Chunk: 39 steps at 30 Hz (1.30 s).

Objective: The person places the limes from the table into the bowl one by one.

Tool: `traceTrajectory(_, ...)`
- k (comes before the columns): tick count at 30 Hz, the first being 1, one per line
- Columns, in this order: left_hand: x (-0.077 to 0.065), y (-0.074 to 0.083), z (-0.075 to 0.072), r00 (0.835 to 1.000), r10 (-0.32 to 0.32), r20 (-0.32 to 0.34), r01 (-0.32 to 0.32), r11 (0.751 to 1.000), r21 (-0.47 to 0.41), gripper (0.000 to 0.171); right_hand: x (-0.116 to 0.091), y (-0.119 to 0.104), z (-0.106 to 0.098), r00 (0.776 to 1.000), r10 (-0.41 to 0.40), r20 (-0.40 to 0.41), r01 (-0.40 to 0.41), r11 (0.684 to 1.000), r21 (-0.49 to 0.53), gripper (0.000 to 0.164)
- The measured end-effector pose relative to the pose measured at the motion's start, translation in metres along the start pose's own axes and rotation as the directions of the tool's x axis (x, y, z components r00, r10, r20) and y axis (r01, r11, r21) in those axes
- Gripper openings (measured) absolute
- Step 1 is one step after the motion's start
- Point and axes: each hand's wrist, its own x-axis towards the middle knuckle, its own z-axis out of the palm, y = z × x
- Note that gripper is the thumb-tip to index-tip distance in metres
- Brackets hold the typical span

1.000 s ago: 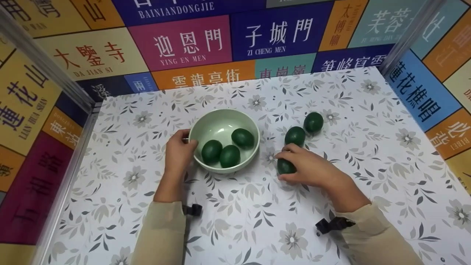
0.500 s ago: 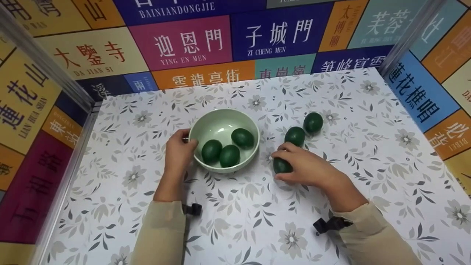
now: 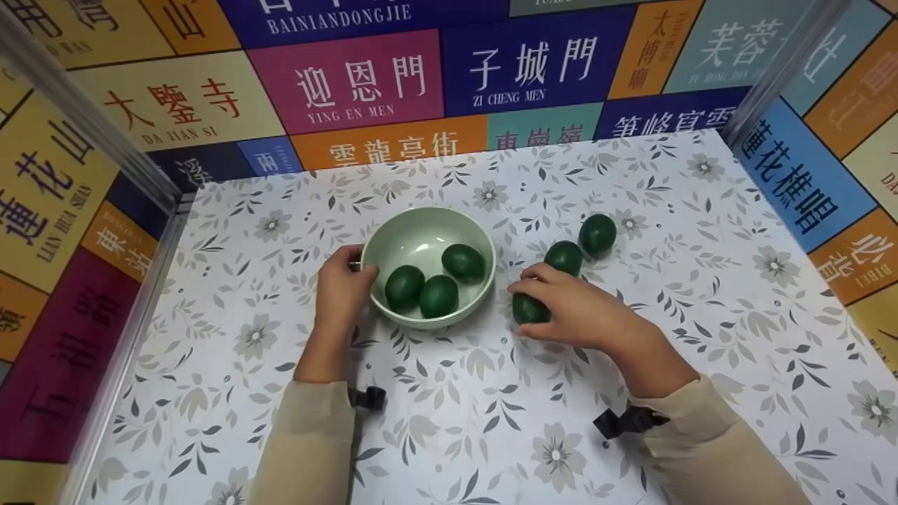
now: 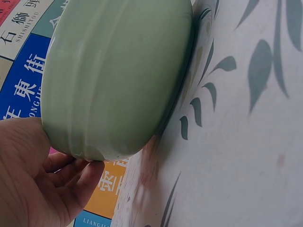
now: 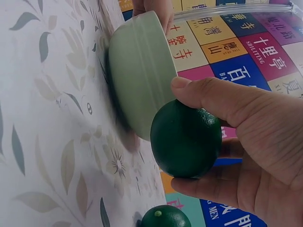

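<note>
Lime [image 3: 530,308], dark green and glossy, sits between the thumb and fingers of our right hand [image 3: 579,306], right of centre in the head view and near the pale green bowl [image 3: 403,235]; the fingers curl round its sides, and we cannot tell whether it touches the bench [image 3: 449,435]. With our left hand [image 3: 342,291] we hold the bowl by the left of its rim, fingers bent against the outer wall. The bowl stands upright around the middle of the frame. We count three limes inside: a left lime [image 3: 405,288] and a lower lime [image 3: 439,296] side by side at lower left, and a third lime [image 3: 463,263] at the right. Right of centre, we see a half-hidden lime [image 3: 563,258] behind our right hand, and a far lime [image 3: 598,235] just beside it, toward the upper right. Grey flowers and leaves pattern the white bench; colourful lettered panels [image 3: 351,84] fill the top of the frame.
</note>
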Motion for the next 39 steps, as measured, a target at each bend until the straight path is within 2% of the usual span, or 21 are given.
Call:
traceTrajectory(12,0.001,-0.001,-0.001,1.0,-0.008,-0.001,0.008,1.0,0.014,0.044,0.009,-0.01,-0.007,1.0,-0.008,0.008,0.008,1.0,0.005,0.062)
traceTrajectory(25,0.002,-0.001,0.0,1.0,-0.019,0.012,0.019,1.0,0.001,0.044,0.017,-0.021,-0.01,0.996,-0.071,-0.052,0.072,0.997,0.029,0.062)
traceTrajectory(39,0.002,0.003,0.0,0.999,-0.046,0.02,0.046,0.999,0.001,0.046,0.027,-0.03,-0.01,0.994,-0.058,-0.087,0.064,0.996,0.063,0.065)
